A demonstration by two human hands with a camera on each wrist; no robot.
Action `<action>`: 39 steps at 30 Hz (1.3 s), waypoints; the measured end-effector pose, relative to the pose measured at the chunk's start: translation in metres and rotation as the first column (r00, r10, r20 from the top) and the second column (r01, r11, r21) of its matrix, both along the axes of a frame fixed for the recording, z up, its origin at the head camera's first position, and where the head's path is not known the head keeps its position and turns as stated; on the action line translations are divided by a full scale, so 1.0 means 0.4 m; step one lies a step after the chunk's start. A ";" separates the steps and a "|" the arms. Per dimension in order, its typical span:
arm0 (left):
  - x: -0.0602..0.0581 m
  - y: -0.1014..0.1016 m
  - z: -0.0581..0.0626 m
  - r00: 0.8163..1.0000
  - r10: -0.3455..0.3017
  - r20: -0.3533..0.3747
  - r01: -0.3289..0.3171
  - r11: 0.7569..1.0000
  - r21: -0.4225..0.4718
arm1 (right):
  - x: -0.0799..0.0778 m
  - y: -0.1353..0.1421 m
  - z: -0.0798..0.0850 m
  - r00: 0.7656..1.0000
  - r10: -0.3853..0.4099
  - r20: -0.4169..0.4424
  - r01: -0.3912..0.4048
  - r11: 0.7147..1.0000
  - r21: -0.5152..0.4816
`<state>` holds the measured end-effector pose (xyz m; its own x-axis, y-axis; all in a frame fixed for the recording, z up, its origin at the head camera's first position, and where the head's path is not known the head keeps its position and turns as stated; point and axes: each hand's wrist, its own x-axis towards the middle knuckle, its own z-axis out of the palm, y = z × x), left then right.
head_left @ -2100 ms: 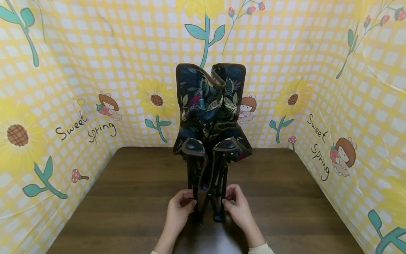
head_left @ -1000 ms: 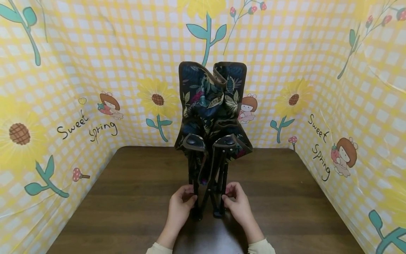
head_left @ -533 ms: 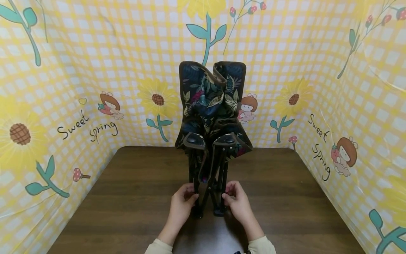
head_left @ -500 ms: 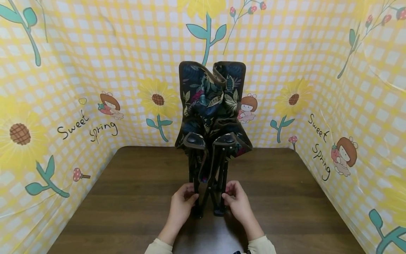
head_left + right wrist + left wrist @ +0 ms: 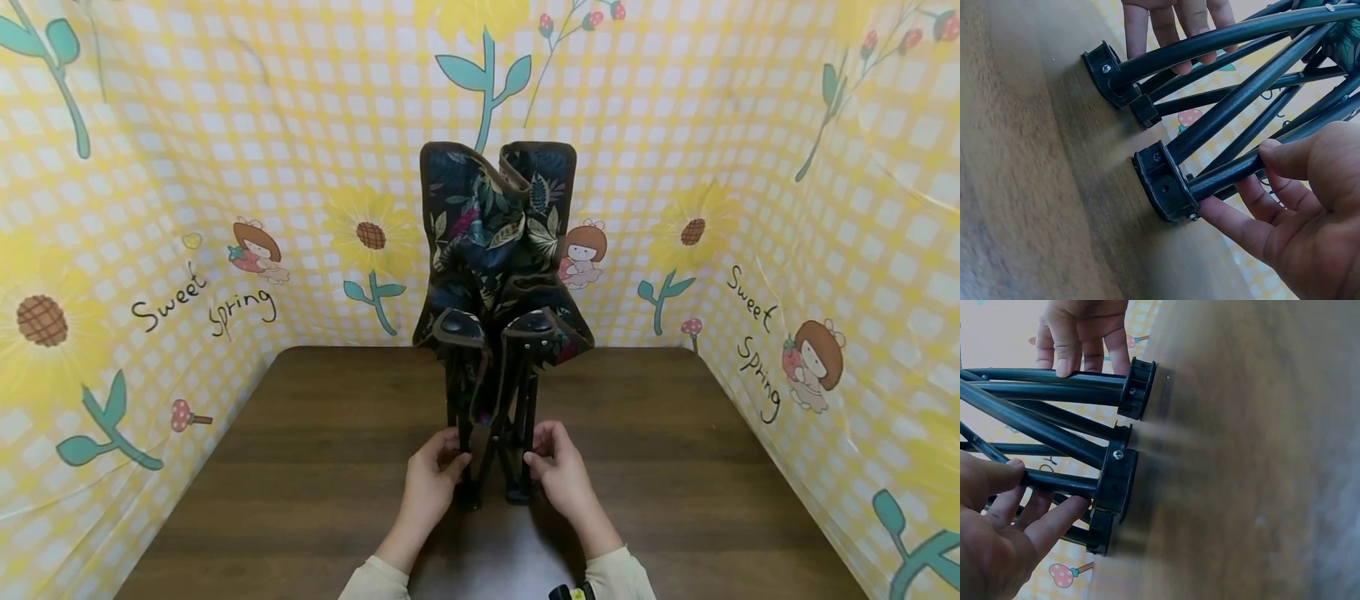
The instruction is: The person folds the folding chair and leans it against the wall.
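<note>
A folding camping chair [image 5: 491, 225] with dark leaf-print fabric stands upright, half folded, at the middle of the table. Its fabric sags inward between two armrest ends. My left hand [image 5: 427, 483] pinches a front leg tube [image 5: 1063, 482] low down, thumb on one side and fingers on the other. On the opposite side my right hand [image 5: 566, 477] holds another leg tube [image 5: 1225, 177] the same way. Black plastic feet [image 5: 1165, 181] join the tubes in pairs close over the wood. Fabric hides most of the upper frame.
The brown wooden table [image 5: 315, 483] has rounded far corners. A yellow checked cloth [image 5: 300, 133] with flowers and lettering surrounds it at the back and both sides. A small black object [image 5: 572, 592] shows at the right sleeve.
The chair's feet and both hands have shifted slightly farther from me, with the grip on the legs kept. The black object at the right sleeve has come into view.
</note>
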<state>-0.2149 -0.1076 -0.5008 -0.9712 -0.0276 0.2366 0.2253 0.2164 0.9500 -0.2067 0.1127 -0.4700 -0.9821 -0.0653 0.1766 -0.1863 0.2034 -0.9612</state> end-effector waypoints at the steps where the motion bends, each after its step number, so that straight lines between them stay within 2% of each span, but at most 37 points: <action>1: -0.002 -0.001 0.000 1.000 -0.001 -0.005 0.001 1.000 -0.001 | -0.001 0.000 0.002 1.000 0.004 -0.002 -0.004 1.000 0.002; 10: -0.020 -0.001 -0.008 1.000 0.007 -0.001 -0.007 0.999 -0.031 | -0.020 -0.004 -0.008 1.000 -0.005 -0.012 0.005 1.000 0.019; 17: -0.036 -0.007 -0.015 0.999 -0.031 0.007 0.031 0.999 -0.021 | -0.070 0.001 -0.080 1.000 -0.029 -0.006 0.029 0.999 0.036; 21: -0.042 -0.009 -0.019 0.999 -0.052 0.009 0.052 0.998 -0.024 | -0.083 0.005 -0.098 0.999 -0.035 -0.009 0.035 0.999 0.015; 32: -0.055 -0.005 -0.017 0.999 -0.050 0.014 0.051 0.997 -0.066 | -0.093 0.006 -0.098 0.998 -0.041 -0.040 0.042 0.999 0.034; 35: -0.058 -0.003 -0.017 0.999 -0.050 0.015 0.051 0.996 -0.067 | -0.079 -0.001 -0.074 0.998 -0.048 -0.044 0.049 0.998 0.032; 39: -0.061 -0.001 -0.013 0.998 -0.057 -0.002 0.057 0.996 -0.064 | -0.082 -0.007 -0.072 0.996 -0.072 -0.044 0.075 0.996 0.054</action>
<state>-0.2394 -0.1080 -0.5059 -0.9698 0.0432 0.2401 0.2429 0.2632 0.9337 -0.2395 0.1100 -0.4988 -0.9765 -0.0038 0.2154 -0.2084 0.2706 -0.9399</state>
